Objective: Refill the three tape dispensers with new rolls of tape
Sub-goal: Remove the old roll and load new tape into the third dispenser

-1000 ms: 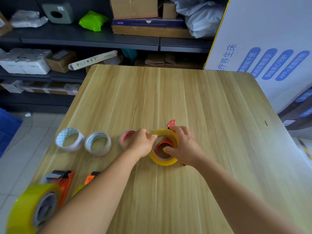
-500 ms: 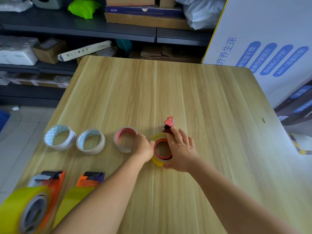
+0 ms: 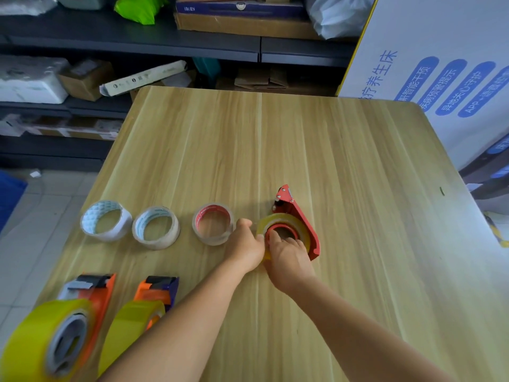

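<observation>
Tape roll [image 3: 286, 222], yellow, is seated flat in the red dispenser [image 3: 298, 216] near the middle of the counter [image 3: 358, 175]. Its cutter end is pointed away, long axis front-to-back. The roll is gripped by left hand [image 3: 245, 250] and right hand [image 3: 289, 260].
</observation>
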Demonstrator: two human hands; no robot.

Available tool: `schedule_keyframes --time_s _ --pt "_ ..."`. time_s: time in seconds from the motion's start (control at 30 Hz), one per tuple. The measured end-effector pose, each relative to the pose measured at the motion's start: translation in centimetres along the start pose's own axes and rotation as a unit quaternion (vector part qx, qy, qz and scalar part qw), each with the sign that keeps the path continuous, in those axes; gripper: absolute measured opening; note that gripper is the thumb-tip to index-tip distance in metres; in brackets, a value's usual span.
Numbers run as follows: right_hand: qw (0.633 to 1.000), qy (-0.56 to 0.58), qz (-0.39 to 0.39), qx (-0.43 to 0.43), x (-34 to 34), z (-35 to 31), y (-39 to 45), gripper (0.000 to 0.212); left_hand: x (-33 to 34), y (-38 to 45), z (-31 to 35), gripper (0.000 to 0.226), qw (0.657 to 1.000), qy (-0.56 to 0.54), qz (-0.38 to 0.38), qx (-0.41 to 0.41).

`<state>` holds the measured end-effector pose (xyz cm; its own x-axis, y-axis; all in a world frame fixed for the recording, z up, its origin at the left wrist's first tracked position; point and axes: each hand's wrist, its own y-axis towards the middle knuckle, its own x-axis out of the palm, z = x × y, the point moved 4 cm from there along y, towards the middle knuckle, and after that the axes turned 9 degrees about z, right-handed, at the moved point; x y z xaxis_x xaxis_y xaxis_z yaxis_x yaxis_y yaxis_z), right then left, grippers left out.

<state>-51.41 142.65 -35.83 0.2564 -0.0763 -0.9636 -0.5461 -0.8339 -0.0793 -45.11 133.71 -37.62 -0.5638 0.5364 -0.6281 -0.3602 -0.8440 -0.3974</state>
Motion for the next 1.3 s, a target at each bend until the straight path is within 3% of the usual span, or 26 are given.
schedule_keyframes --time_s 0.13,0.2,0.3,0.4,0.47,0.6,0.73,0.8,0.97,1.07,1.2,1.3 --pt "0.982 0.165 0.004 0.094 -1.8 2.4 0.3 0.043 -0.3 -0.4 0.2 0.053 0.998 -0.060 -0.001 -0.007" --pt "0.965 0.237 0.023 0.108 -3.1 3.4 0.5 0.048 0.1 -0.9 0.7 0.058 0.988 -0.146 -0.033 -0.041" --pt "0.919 0.369 0.012 0.138 -4.5 4.6 0.2 0.036 0.9 -1.9 2.4 0.041 0.950 -0.295 -0.079 -0.059" --pt "0.880 0.439 -0.003 0.181 -5.0 5.5 -0.4 0.034 1.3 -2.6 3.9 0.019 0.954 -0.292 -0.067 -0.020" --pt "0.886 0.423 -0.012 0.192 -5.0 5.8 -0.6 0.025 1.6 -3.3 4.5 0.018 0.965 -0.254 -0.057 0.000" --pt "0.930 0.308 -0.038 0.198 -5.1 6.3 -0.5 0.063 2.4 -4.4 4.7 0.024 0.975 -0.205 -0.088 -0.007" --pt "0.942 0.260 -0.053 0.204 -5.3 7.3 -1.1 0.066 0.8 -2.9 4.5 0.051 0.995 -0.084 -0.006 0.057" --pt "0.945 0.254 -0.069 0.192 -5.4 7.8 -1.3 0.066 0.4 -2.1 4.9 0.057 0.994 -0.061 -0.010 0.088" --pt "0.956 0.228 -0.104 0.154 -5.8 7.9 -1.4 0.066 1.0 -0.6 5.6 0.014 0.987 -0.004 -0.064 0.148" --pt "0.955 0.215 -0.113 0.168 -6.0 7.7 -1.1 0.055 1.2 0.0 5.6 0.017 0.989 -0.006 -0.050 0.138" --pt "0.973 0.103 -0.119 0.170 -5.9 6.4 0.0 0.057 1.7 0.3 5.9 0.018 0.987 -0.006 -0.054 0.149" --pt "0.974 0.086 -0.118 0.172 -5.8 6.0 0.8 0.051 1.6 0.6 6.2 0.020 0.986 0.015 -0.039 0.164"
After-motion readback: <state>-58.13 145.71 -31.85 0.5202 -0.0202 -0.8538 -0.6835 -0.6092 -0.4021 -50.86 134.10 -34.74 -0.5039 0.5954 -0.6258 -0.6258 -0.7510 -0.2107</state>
